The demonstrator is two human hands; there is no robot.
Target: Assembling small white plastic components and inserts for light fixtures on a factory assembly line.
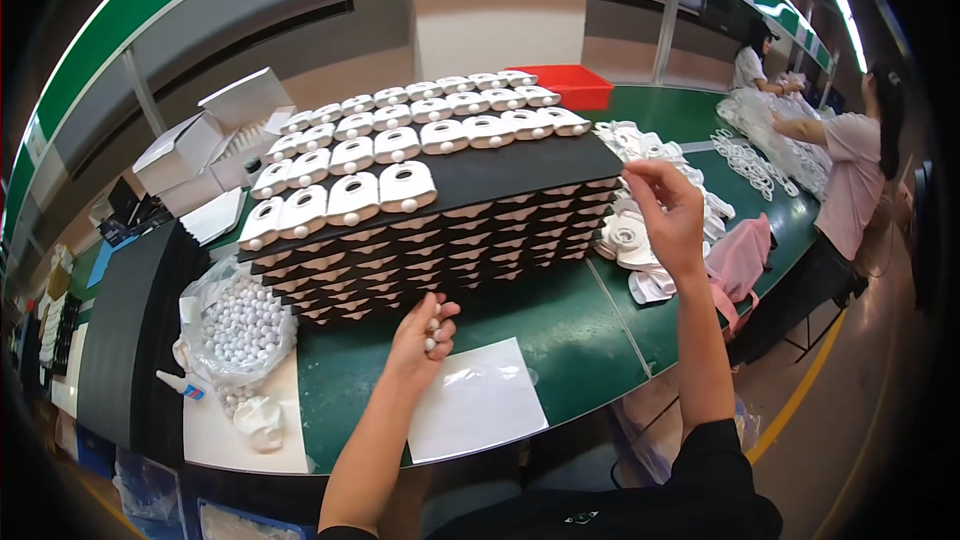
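My left hand (pixel 425 338) is curled around several small white balls (pixel 432 332), some showing between the fingers, low in front of the stack. My right hand (pixel 668 210) pinches thumb and forefinger together at the right corner of the top black sheet (pixel 510 174). Whether the fingertips grip the sheet's corner or a small thing, I cannot tell. White molded pieces (pixel 352 196), each with a round hole and most with a ball at the front edge, lie in rows on this sheet. Below it, more black sheets alternate with layers of similar pieces.
A plastic bag of white balls (pixel 242 325) and a small glue bottle (pixel 182 384) stand at left, beside stacked black sheets (pixel 125 330). Loose white pieces (pixel 628 232) are heaped at right. White paper (pixel 478 400) lies in front; a red bin (pixel 570 88) is behind. Two people work at far right.
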